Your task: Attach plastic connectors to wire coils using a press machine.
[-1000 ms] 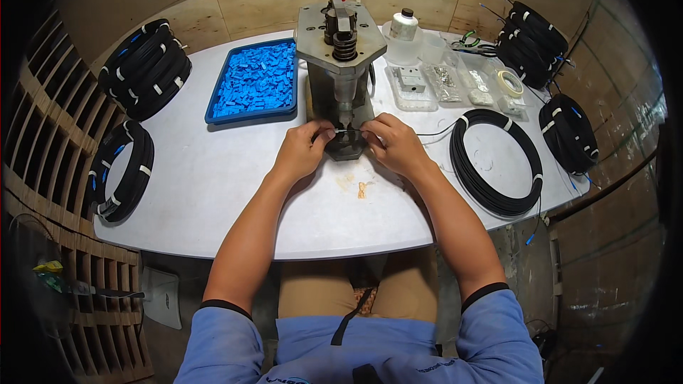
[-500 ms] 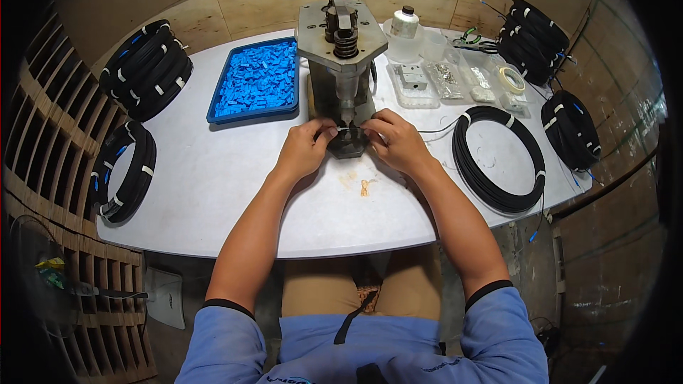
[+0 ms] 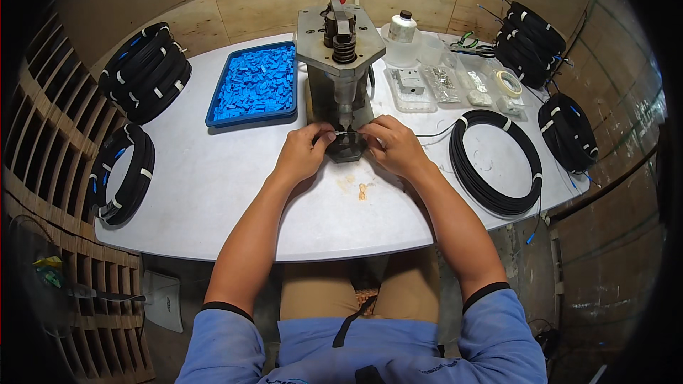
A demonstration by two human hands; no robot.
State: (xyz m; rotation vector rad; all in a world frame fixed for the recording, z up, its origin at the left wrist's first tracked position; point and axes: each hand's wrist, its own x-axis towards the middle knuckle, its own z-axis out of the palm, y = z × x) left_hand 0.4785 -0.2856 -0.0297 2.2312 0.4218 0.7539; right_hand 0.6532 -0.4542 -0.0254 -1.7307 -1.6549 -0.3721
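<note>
My left hand (image 3: 302, 153) and right hand (image 3: 393, 146) pinch a thin cable (image 3: 346, 132) at the base of the metal press (image 3: 341, 71), mid-tabletop (image 3: 213, 185); blue tray (image 3: 256, 85) far left.

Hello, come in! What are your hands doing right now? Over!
Left hand and right hand pinching a thin cable at the press base. Blue parts tray off left. Nothing blocking.

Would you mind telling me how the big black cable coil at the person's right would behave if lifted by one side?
The black cable coil would probably sag and flex, being thin loops. Its white ties should keep it together. It looks fairly light.
</note>
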